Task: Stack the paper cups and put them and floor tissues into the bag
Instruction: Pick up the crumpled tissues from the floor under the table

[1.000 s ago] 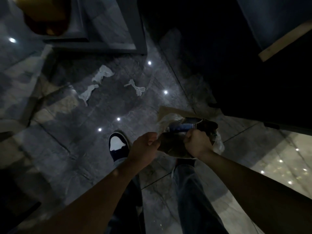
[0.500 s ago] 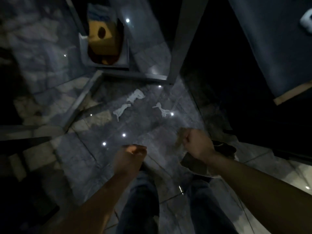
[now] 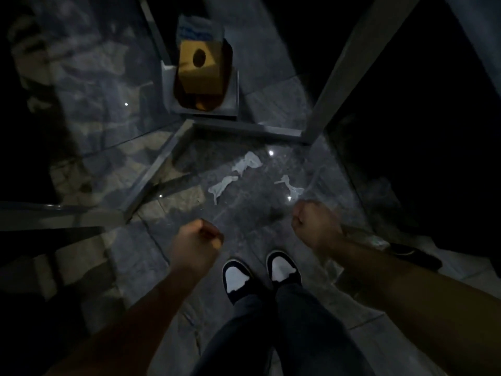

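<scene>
Three crumpled white tissues lie on the dark marble floor ahead of my feet: one at the back (image 3: 247, 162), one to its left (image 3: 223, 185), one on the right (image 3: 290, 184). My left hand (image 3: 195, 242) is a closed fist with nothing in it, short of the left tissue. My right hand (image 3: 315, 226) is closed on the top of the bag (image 3: 385, 242), which hangs dark and crinkled behind my right forearm, mostly hidden. The right tissue lies just beyond that fist. No paper cups are in view.
A brown cardboard box with a round hole (image 3: 200, 74) stands in a white tray (image 3: 233, 109) beyond a grey metal frame (image 3: 244, 128). A slanted metal post (image 3: 344, 71) rises at the right. My two shoes (image 3: 283, 267) stand below the hands. The surroundings are very dark.
My left hand has let go of the bag and moved away to the left. The bag now hangs from my right hand alone. The view has lifted, and the tissues appear closer.
</scene>
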Available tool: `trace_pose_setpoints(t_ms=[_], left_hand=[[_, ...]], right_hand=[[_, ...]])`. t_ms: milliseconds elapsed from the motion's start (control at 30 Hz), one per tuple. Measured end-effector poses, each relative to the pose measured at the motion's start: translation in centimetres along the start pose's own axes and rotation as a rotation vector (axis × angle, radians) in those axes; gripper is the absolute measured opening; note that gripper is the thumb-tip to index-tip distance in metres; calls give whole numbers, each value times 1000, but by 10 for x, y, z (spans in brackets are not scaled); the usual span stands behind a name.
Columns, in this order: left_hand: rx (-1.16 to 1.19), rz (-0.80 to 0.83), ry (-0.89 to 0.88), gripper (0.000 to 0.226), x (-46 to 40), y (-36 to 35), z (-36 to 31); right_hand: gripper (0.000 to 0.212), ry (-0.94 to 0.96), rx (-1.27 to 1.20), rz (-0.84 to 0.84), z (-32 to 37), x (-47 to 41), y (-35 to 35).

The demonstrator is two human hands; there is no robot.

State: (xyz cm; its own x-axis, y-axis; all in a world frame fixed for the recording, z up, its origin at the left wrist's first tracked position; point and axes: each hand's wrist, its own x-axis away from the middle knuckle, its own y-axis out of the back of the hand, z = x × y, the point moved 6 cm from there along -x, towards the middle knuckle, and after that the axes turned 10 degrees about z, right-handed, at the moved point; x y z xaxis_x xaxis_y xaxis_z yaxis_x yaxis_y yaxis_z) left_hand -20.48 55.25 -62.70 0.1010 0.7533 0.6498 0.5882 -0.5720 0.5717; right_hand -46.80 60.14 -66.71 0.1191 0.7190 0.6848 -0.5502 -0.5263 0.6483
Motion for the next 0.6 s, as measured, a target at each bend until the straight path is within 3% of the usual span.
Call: trace_pose_setpoints(t_ms=[167, 433, 600], left_hand=[[-8, 46, -83, 8, -52, -25, 26], [-469, 55, -256, 14, -174, -42, 30], [-327, 38, -260, 19, -241, -54, 19]], right_hand=[[14, 43, 47, 37, -14, -59, -30], [18, 100, 65, -53, -26, -164, -50], [16, 193, 257, -39, -18, -216, -43]])
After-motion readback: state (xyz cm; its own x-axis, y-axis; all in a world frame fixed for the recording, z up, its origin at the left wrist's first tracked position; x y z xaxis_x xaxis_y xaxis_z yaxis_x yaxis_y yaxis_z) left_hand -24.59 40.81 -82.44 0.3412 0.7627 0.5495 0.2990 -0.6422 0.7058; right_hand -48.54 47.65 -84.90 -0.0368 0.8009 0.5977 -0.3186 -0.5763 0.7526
